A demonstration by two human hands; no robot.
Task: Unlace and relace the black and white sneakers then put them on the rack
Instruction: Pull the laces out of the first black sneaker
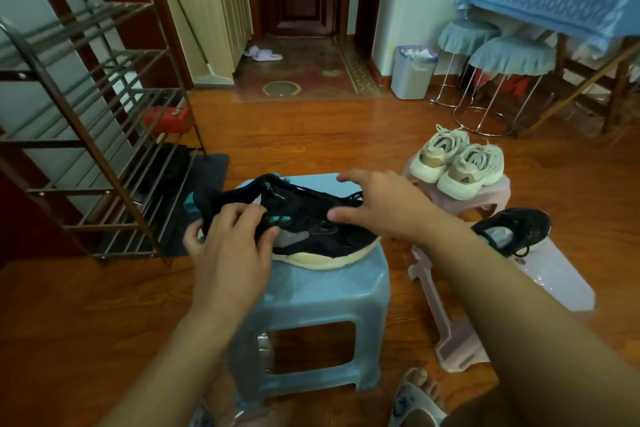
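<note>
On top of the blue plastic stool (311, 291), lying along its front edge with toe toward the right corner: one black sneaker (311, 232) with cream sole and teal accents. Left hand (230, 246) at the heel end, fingers curled around the collar, thumb under the heel side, so a closed grip on the shoe. Right hand (384, 206) over the toe end, fingers spread and mostly straight, thumb touching the upper near the laces, a loose grip with nothing clearly pinched; lace ends hidden behind the hand. Second black sneaker (516, 230) resting on the near pink stool (540, 284) to the right, tilted, opening facing up. Pair of cream sneakers (457, 166) side by side on the far pink stool (450, 199), heels toward the camera. Metal shoe rack (104, 135) standing on the wooden floor (294, 135) to the left, well apart from the stools. Grey waste bin (414, 71) by the far wall.
</note>
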